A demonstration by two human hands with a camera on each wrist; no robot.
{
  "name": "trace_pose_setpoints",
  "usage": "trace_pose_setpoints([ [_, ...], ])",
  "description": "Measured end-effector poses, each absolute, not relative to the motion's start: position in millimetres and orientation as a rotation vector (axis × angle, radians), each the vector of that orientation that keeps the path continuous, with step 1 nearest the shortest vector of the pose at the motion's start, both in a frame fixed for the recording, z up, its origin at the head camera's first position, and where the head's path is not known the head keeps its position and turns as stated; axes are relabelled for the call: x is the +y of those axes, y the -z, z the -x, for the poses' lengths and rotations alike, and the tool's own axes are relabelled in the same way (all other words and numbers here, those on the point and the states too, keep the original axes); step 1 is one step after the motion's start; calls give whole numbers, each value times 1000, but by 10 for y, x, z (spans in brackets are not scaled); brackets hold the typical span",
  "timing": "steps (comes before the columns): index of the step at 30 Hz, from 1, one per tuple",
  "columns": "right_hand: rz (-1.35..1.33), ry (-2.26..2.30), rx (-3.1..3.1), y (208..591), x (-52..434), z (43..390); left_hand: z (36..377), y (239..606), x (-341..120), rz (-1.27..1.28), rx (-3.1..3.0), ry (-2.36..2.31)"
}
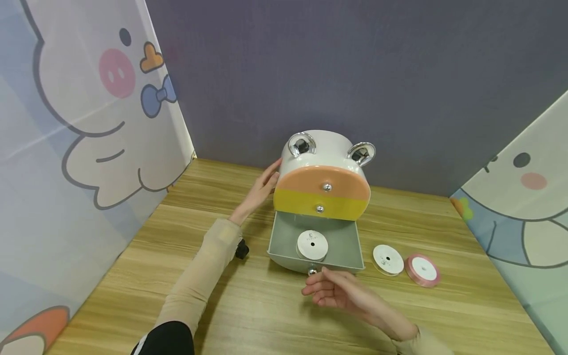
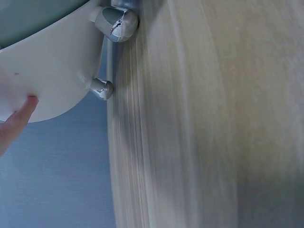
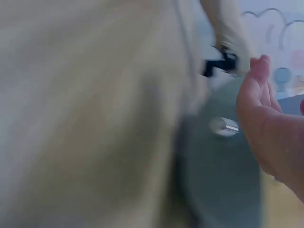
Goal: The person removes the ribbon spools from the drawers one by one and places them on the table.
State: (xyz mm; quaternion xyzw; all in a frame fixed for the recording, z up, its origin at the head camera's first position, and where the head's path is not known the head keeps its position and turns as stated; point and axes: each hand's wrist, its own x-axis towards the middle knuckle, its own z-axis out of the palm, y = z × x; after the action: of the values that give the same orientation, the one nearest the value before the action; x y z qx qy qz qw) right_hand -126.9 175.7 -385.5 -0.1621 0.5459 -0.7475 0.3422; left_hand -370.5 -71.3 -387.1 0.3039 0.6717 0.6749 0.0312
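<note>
A small white cabinet (image 1: pixel 326 148) with two silver ears stands at the back of the wooden table. Its orange drawer (image 1: pixel 324 178) and yellow drawer (image 1: pixel 321 204) are pushed in. The grey bottom drawer (image 1: pixel 277 236) is pulled out, and a white ribbon spool (image 1: pixel 312 245) lies flat inside it. My left hand (image 1: pixel 262 190) rests with straight fingers against the cabinet's left side; in the left wrist view a fingertip (image 2: pixel 21 118) touches the white body (image 2: pixel 52 71). My right hand (image 1: pixel 330 288) hovers just in front of the drawer's silver knob (image 1: pixel 312 270), its fingers relaxed and holding nothing. The right wrist view is blurred and shows the same hand (image 3: pixel 266 123) beside the knob (image 3: pixel 223 127).
To the right of the drawer, a white spool (image 1: pixel 388 259) and a pink ribbon spool (image 1: pixel 423 269) lie on the table (image 1: pixel 266 315). Cartoon-printed panels wall in the left and right sides, and a dark grey wall stands behind the cabinet.
</note>
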Motion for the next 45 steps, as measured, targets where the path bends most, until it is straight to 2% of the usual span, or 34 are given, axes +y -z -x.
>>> trace_pose_setpoints([
  [4, 704, 1832, 1767, 3531, 1841, 1313, 3710, 3875, -711, -943, 2071, -2085],
  [8, 798, 1539, 2325, 3228, 1880, 1399, 3697, 3855, -709, -934, 2061, -2082],
  [12, 927, 1197, 2705, 3123, 1877, 1556, 3695, 3857, -705, -925, 2041, -2085],
  [23, 1338, 298, 2838, 3376, 1850, 1989, 3705, 3896, -707, -918, 2091, -2085],
  [36, 1195, 224, 2676, 3525, 1794, 2312, 3576, 3746, -723, -911, 2067, -2063],
  [45, 1320, 203, 2649, 3671, 1771, 2375, 3487, 3635, -746, -909, 2058, -2061],
])
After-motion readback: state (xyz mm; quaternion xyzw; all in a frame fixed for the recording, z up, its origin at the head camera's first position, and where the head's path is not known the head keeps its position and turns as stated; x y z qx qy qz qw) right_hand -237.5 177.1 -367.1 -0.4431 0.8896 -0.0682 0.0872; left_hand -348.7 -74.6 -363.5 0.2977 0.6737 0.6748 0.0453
